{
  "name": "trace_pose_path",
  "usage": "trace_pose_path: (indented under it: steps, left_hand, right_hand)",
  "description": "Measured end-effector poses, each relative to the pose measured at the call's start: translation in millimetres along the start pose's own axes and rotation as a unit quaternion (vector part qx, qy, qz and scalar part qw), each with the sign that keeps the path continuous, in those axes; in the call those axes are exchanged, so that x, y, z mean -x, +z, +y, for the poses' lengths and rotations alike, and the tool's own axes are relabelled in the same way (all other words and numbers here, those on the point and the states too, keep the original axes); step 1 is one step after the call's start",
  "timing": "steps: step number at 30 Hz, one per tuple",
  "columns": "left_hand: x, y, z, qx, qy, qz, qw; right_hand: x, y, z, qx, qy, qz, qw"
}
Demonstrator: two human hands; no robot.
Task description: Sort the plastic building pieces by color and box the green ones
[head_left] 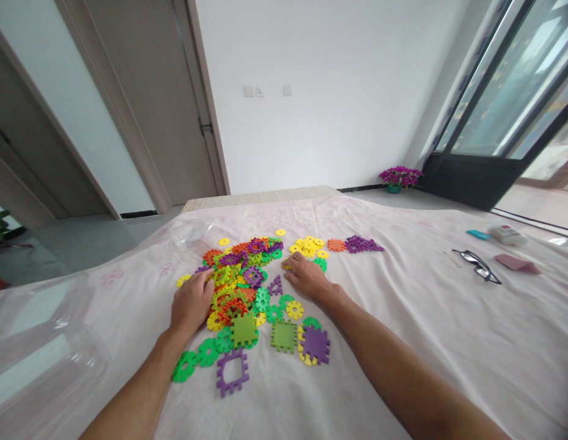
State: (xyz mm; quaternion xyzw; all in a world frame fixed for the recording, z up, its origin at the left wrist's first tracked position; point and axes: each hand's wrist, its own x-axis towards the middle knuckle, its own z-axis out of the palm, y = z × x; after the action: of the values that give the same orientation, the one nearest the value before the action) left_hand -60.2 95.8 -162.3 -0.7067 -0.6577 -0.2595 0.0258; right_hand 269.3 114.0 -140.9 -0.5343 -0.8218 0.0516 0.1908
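A heap of flat plastic interlocking pieces (247,269) in green, yellow, purple and orange lies on a pale pink sheet (403,342). My left hand (191,302) rests palm down on the left side of the heap, fingers curled over yellow and green pieces. My right hand (306,275) lies flat on the sheet right of the heap, its fingertips touching a yellow piece (287,265) near a cluster of yellow rings (307,245). Nearer me lie a green square piece (284,335), a purple square piece (316,344) and a purple frame piece (232,370).
Black glasses (477,264), a pink case (516,263), a teal object (479,234) and a small white box (507,234) lie at the right. A clear plastic tub (40,360) stands at the left. A flower pot (400,178) sits by the glass door (508,110).
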Motion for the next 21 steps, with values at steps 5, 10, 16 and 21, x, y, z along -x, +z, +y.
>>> trace_pose_path:
  steps: [5,10,16,21]
  left_hand:
    - [0,-1.9,0,-0.029,0.000,0.002,1.000]
    - [0,-3.4,3,-0.082,-0.009,0.026,0.996]
    - [-2,2.8,-4,-0.054,-0.007,-0.004,0.999]
    - [-2,4.4,-6,-0.038,-0.008,-0.006,0.999]
  right_hand:
    - [-1,-1,7,0.028,0.037,0.075,0.996]
    - [-3,-3,17,0.078,0.122,0.135,0.980]
    - [-3,1,16,0.029,0.083,0.077,0.993]
    - [-4,4,12,0.026,0.058,0.125,0.990]
